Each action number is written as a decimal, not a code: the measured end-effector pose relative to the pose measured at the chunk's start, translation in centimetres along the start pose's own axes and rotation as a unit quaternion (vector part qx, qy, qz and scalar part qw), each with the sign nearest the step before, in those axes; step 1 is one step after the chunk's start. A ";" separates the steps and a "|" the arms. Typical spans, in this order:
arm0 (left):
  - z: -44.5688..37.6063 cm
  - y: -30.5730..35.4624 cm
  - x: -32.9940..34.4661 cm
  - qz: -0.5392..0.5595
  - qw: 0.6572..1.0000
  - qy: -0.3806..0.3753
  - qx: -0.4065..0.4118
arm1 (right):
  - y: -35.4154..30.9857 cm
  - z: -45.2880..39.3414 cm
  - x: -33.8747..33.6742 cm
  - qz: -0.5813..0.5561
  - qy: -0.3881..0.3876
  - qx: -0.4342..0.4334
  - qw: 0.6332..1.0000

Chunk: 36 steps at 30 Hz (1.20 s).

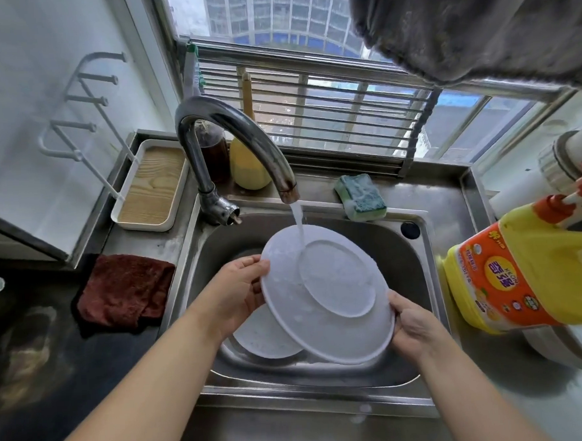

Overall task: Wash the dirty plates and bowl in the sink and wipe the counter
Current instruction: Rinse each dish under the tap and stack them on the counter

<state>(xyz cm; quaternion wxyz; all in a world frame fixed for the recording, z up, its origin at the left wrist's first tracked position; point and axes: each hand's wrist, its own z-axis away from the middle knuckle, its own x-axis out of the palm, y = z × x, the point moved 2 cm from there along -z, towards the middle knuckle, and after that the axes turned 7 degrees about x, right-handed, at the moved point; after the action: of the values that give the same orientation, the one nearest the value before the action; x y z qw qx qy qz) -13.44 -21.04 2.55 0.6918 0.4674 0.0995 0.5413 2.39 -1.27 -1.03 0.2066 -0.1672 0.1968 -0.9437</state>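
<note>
Barred window (pixel 327 93) with daylight, white wall (pixel 23 82) at left, dark countertop (pixel 37 368) below

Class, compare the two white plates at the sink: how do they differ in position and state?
The upper plate is held tilted by the left hand and right hand, with tap water running on it; the lower plate lies in the sink, partly hidden, unheld. Both are white, round and wet.

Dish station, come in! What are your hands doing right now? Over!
Left hand and right hand grip white plate, underside up, under running faucet. Second plate waits in sink. Nothing blocking.
</note>
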 end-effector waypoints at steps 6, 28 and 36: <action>0.5 -0.5 0.7 0.005 0.999 0.044 0.020 | -0.4 0.1 0.1 -0.092 0.004 0.012 0.996; 4.8 -3.5 -0.5 0.101 0.994 -0.007 0.027 | 2.4 0.4 2.1 -0.111 -0.041 -0.003 0.993; 4.7 -2.0 -2.5 0.062 0.995 0.066 0.052 | 2.9 -0.2 1.4 -0.062 -0.054 0.023 0.996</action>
<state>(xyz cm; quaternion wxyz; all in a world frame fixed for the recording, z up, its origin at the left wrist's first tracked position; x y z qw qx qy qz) -10.11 -25.58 2.68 0.6237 0.4711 0.1432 0.6071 2.05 -4.33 -2.15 0.1621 -0.2249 0.1526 -0.9486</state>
